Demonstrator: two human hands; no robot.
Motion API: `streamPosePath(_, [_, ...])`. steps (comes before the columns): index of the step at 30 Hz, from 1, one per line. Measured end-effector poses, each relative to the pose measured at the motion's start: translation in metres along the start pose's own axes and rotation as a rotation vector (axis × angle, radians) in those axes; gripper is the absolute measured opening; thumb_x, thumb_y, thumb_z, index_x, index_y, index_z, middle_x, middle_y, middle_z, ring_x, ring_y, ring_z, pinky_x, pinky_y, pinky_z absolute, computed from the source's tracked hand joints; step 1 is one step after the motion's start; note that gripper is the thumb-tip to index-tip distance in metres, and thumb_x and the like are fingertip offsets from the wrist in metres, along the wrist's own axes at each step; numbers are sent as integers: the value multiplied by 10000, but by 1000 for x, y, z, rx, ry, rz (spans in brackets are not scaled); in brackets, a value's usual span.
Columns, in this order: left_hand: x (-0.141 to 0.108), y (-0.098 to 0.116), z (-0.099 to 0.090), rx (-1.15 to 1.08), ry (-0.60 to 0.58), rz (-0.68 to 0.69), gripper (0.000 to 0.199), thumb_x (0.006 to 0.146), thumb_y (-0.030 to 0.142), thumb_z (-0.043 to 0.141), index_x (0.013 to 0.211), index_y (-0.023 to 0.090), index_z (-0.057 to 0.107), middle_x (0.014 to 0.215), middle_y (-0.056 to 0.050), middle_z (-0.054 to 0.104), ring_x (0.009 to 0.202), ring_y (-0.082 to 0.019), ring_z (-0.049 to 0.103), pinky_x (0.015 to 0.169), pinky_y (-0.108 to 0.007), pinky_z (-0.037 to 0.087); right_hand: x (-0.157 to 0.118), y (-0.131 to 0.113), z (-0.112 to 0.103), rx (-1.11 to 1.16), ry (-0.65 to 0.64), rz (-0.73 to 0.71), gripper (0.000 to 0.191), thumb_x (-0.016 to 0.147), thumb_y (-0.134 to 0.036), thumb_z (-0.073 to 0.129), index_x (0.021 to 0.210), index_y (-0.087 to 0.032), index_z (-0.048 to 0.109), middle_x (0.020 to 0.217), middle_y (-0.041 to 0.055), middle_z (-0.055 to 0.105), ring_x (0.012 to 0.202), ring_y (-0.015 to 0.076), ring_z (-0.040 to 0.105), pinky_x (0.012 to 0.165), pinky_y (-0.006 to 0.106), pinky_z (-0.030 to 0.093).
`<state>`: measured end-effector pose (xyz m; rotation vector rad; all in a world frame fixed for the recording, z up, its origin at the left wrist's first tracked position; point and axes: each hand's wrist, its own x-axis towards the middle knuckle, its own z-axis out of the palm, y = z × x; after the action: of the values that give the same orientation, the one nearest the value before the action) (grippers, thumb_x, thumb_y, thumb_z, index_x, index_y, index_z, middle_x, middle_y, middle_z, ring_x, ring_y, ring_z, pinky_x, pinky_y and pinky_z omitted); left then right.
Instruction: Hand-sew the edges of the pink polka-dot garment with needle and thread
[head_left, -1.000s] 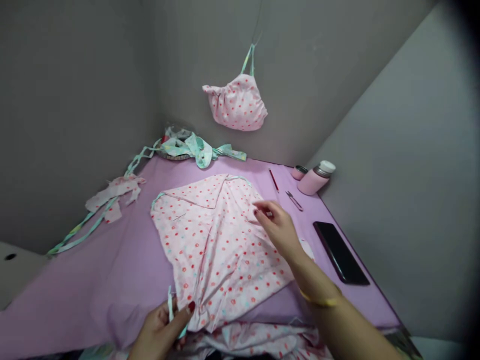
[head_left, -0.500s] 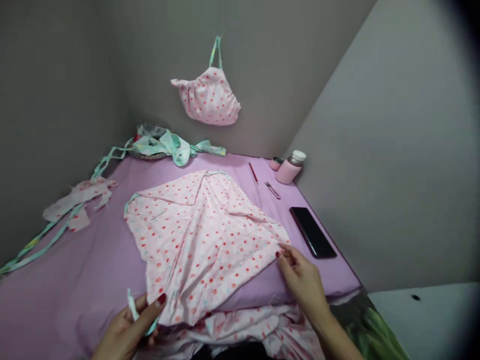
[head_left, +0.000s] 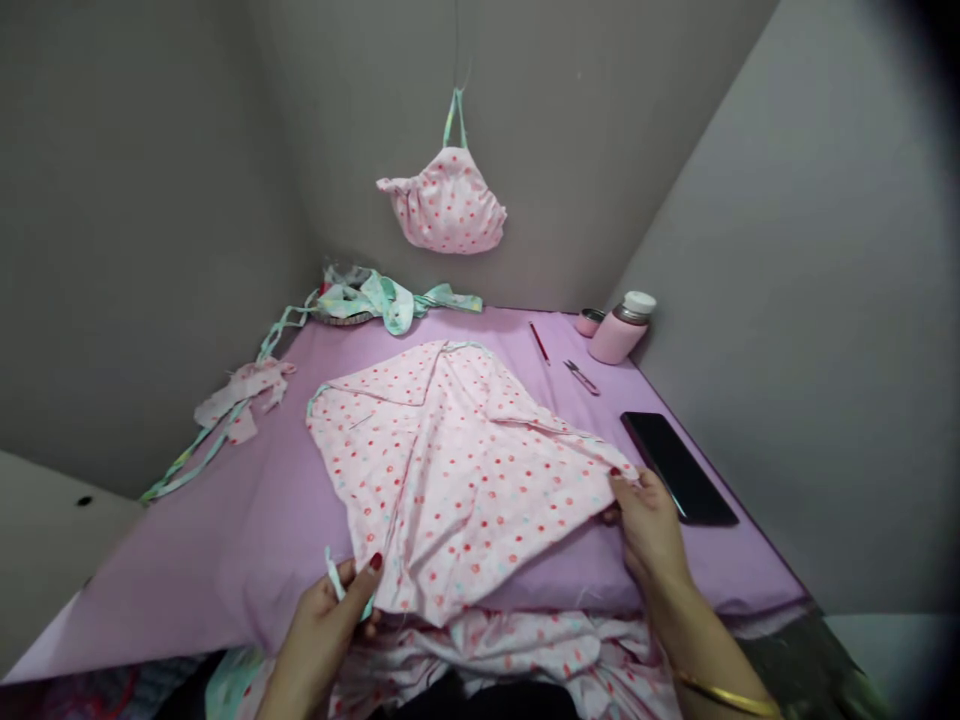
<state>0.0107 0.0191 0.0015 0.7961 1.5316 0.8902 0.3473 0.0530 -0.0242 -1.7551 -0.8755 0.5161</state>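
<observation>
Spread over the purple cloth [head_left: 270, 520] is a pink dotted fabric piece [head_left: 465, 480], with mint edging at its upper corners. My left hand [head_left: 330, 615] pinches its lower left corner, and a pale mint strip [head_left: 334, 573] runs between the fingers. At the right corner my right hand [head_left: 649, 520] grips the fabric edge between thumb and fingers, close to the black phone [head_left: 675, 468]. A thin needle or pin appears to lie on the fabric's left part.
Small snips [head_left: 582, 378], a red pencil [head_left: 539, 343] and a pink bottle [head_left: 621, 330] stand or lie at the back right. Mint strips [head_left: 394, 302] lie at the back left, pink scraps [head_left: 244, 395] at left. A dotted piece [head_left: 450, 205] hangs by the wall.
My right hand has closed on the fabric's right corner and drawn it outward to the right. My left hand still holds its corner. The whole view has shifted, showing more at left.
</observation>
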Motion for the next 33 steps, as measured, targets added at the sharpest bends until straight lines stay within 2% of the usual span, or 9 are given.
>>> streamPosePath(7, [2,-11,1,90,-89,14,447,571,601,655,552,186,490,423,35,529,398,-123,474,419,-215,376,35,3,-31,-127,121,-21,335,685,-423,580,861,-139,551,555,-9,504,438,124,422,432,255,365])
streamPosePath(10, [2,-11,2,73,-161,-12,460,584,620,639,575,185,490,458,41,518,440,-132,495,450,-220,401,14,1,-34,-222,216,-94,491,692,-397,612,1091,-126,517,830,67,559,581,153,479,564,309,433])
streamPosePath(12, [0,-9,4,49,-155,-34,476,574,640,634,597,186,494,489,48,493,471,-141,504,475,-232,422,-16,0,-31,-325,254,-273,546,728,-372,613,1206,-161,453,999,106,522,720,192,506,679,356,450])
streamPosePath(14, [0,-6,4,47,-131,-49,495,564,666,620,590,192,480,505,50,463,485,-149,497,476,-241,423,-50,-2,-22,-415,74,-569,490,770,-327,601,1219,-204,447,1046,116,520,868,240,519,765,388,450])
streamPosePath(16, [2,-2,4,87,-97,-3,503,564,674,612,556,194,462,506,46,442,500,-146,466,475,-234,396,-81,-6,-8,-458,-297,-854,443,779,-270,607,1199,-223,475,1056,113,545,971,261,513,818,395,452])
streamPosePath(18, [5,0,3,145,-48,71,490,586,656,607,542,193,454,515,40,433,522,-138,420,487,-226,364,-101,-11,7,-467,-520,-986,379,793,-193,578,1167,-197,512,1019,111,571,961,249,527,799,381,464])
streamPosePath(25, [13,-12,6,192,82,102,406,686,534,561,542,207,369,479,70,339,480,-110,336,457,-209,282,-101,-11,17,-275,-402,-1222,230,856,-48,420,1014,-123,570,777,71,623,774,174,563,751,354,448])
streamPosePath(30, [12,1,-1,104,-105,-74,422,646,576,571,537,191,439,427,52,461,393,-101,393,418,-199,294,-97,-13,2,-338,-521,-1199,169,902,-183,442,982,-122,578,806,85,634,789,182,570,766,343,455])
streamPosePath(33, [15,15,-2,-54,-155,-110,377,674,545,557,598,200,424,444,70,466,384,-95,430,439,-201,349,-93,-13,-1,-384,-506,-1186,377,878,-405,478,1083,-98,554,965,142,622,927,231,560,817,376,456])
